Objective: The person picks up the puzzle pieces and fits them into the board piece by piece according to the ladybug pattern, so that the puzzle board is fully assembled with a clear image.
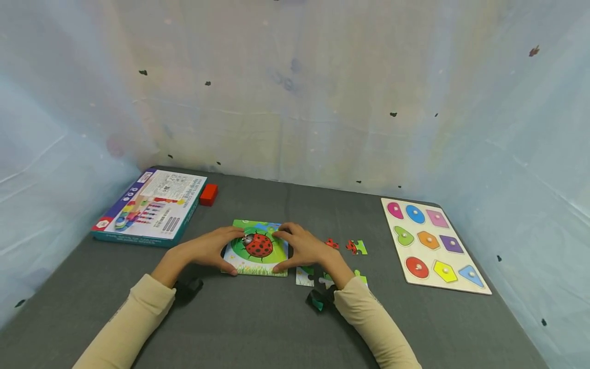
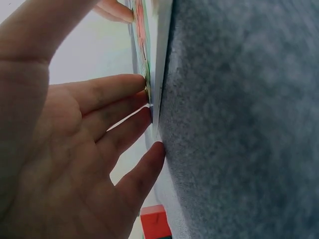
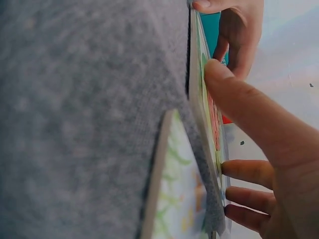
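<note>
A square ladybird picture board (image 1: 258, 247) lies flat on the grey table, its red spotted ladybird facing up. My left hand (image 1: 211, 249) curves round the board's left side, thumb at the near corner and fingers on the far part. In the left wrist view, the left fingertips (image 2: 139, 82) touch the board's edge and face, fingers spread and fairly straight. On the other side rests my right hand (image 1: 305, 247), thumb low and fingers high. The right wrist view shows the right thumb (image 3: 239, 92) pressing on the board with the other fingertips against its surface.
Loose jigsaw pieces (image 1: 304, 277) lie right of the board, some partly under my right forearm. At the right is a shape-peg board (image 1: 400, 259). A toy box (image 1: 149, 205) and a red block (image 1: 209, 195) stand at the back left, before a hanging pale sheet (image 1: 286, 138).
</note>
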`<state>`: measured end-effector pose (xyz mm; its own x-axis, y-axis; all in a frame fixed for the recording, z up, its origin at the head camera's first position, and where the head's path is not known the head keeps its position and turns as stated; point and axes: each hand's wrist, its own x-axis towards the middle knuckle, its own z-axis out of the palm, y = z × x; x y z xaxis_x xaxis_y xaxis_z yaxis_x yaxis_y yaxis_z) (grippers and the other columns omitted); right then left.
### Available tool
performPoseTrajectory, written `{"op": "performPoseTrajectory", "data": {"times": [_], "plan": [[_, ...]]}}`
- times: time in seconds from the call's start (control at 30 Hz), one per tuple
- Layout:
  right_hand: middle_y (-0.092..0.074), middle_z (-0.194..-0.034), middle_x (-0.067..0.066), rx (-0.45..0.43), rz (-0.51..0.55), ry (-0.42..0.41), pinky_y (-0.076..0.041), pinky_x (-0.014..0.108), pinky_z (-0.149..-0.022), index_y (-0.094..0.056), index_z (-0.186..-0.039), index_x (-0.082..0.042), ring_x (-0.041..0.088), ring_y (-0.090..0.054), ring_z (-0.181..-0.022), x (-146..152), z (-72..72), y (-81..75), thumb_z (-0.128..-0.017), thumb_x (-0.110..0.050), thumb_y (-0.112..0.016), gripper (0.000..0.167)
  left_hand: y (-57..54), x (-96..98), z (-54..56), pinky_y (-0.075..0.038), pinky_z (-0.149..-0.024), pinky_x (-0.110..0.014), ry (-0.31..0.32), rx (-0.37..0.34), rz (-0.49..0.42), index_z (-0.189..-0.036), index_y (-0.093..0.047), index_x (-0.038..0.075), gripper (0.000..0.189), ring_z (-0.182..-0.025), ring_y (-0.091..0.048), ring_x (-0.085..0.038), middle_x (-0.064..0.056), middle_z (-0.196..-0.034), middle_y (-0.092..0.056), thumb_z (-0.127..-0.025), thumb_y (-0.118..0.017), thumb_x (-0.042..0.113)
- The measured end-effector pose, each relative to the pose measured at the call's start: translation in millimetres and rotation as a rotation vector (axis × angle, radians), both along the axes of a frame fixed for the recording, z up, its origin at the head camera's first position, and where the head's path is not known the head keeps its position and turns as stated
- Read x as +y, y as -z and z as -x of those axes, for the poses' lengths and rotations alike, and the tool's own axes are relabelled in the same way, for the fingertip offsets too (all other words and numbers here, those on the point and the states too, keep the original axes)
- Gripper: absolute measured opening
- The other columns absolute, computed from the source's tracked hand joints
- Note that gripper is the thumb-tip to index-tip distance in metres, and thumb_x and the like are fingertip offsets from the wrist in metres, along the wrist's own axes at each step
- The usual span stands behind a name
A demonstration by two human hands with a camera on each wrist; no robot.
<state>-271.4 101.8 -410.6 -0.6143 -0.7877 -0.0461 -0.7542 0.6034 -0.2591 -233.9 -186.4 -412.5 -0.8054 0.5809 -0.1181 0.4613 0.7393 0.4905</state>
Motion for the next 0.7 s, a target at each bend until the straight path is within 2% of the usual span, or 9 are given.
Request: {"op": "performPoseTrajectory", "data": {"times": [0.13, 0.27, 0.43, 0.7], "plan": [[-0.029, -0.146, 0.012, -0.031, 0.026, -0.007, -0.033, 0.050, -0.101, -0.035, -0.144, -0.016, 0.028, -0.030, -0.133, 4, 0.8, -0.4, -0.076, -0.054, -0.070, 0.086, -1.1, -0.5, 1.2, -0.023, -0.106, -0.056, 0.002, -0.013, -0.019, -0.141, -0.038, 0.003, 0.094, -0.136, -0.023, -0.037, -0.017, -0.147, -0.031, -0.071, -0.075, 0.053], [-0.030, -0.147, 0.011, -0.062, 0.096, -0.002, -0.029, 0.051, -0.104, -0.034, -0.145, -0.012, 0.028, -0.028, -0.135, 16, 2.0, -5.0, -0.080, -0.048, -0.069, 0.082, -2.3, 0.6, 3.2, -0.023, -0.106, -0.055, 0.029, 0.015, -0.029, -0.139, -0.041, 0.002, 0.089, -0.135, -0.024, -0.037, -0.017, -0.147, -0.032, -0.073, -0.073, 0.053], [-0.037, -0.142, 0.013, -0.073, 0.160, 0.001, -0.036, 0.048, -0.100, -0.040, -0.141, -0.007, 0.029, -0.037, -0.129, 35, 2.5, -13.0, -0.083, -0.039, -0.069, 0.072, -1.4, -0.3, 4.2, -0.025, -0.106, -0.054, 0.040, 0.032, -0.032, -0.138, -0.042, 0.001, 0.087, -0.134, -0.027, -0.037, -0.018, -0.146, -0.032, -0.074, -0.073, 0.051], [-0.046, -0.132, 0.014, -0.011, 0.094, 0.033, -0.039, 0.046, -0.097, -0.045, -0.137, -0.005, 0.030, -0.044, -0.122, 60, 3.5, -10.9, -0.086, -0.028, -0.068, 0.060, -1.4, -4.1, 0.7, -0.026, -0.104, -0.055, 0.034, 0.025, -0.051, -0.137, -0.043, 0.003, 0.086, -0.133, -0.029, -0.038, -0.019, -0.143, -0.034, -0.073, -0.075, 0.050]]}}
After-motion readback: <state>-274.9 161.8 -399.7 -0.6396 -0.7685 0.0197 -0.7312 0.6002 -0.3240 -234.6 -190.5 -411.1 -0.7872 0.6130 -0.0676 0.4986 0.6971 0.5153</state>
